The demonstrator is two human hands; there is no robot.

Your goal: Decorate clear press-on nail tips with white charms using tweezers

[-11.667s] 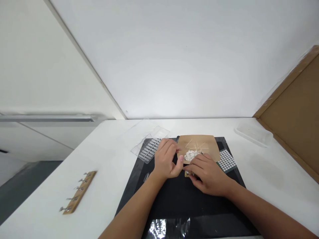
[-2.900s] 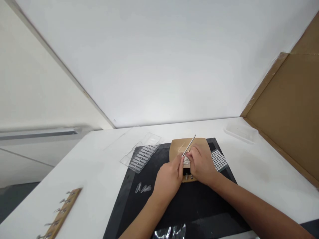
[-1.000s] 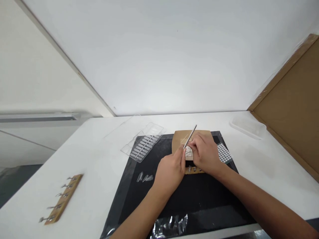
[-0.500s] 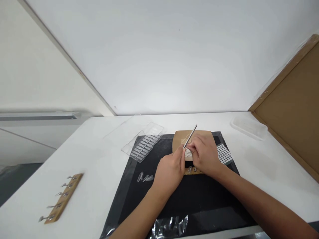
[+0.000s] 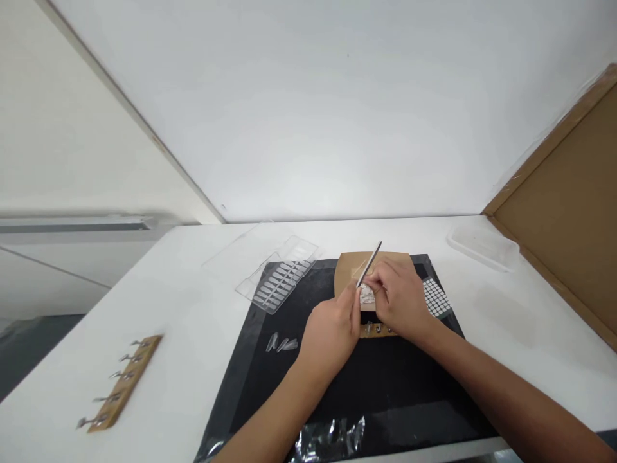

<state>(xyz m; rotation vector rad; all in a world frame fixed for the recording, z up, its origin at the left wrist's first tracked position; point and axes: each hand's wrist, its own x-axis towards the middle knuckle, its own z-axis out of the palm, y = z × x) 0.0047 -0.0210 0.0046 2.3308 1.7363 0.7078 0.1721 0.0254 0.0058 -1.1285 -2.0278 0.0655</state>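
My left hand [image 5: 332,325] is closed, its thumb and forefinger pinching the lower end of a slim nail file [image 5: 370,262] that slants up to the right. Right beside it, my right hand [image 5: 399,297] has its fingertips pinched together against the file; whatever they hold is too small to make out. Both hands are over a brown board [image 5: 343,275] bearing a crumpled white patch [image 5: 367,294]. Just in front of the board, partly covered by my right hand, lies a wooden strip with metal pegs [image 5: 370,330]. Several clear nail tips [image 5: 288,345] rest left of my left hand.
A black mat [image 5: 376,392] lies under the work. Across its far left corner sits a clear tray of nail tips [image 5: 284,283]; right is a sheet of white dots [image 5: 436,299]. Another pegged wooden strip [image 5: 123,389], a clear plastic container [image 5: 484,251] and a cardboard panel [image 5: 573,218] stand around.
Hardly anything differs. Both hands and the file keep their places, with only a tiny shift of the whole view.
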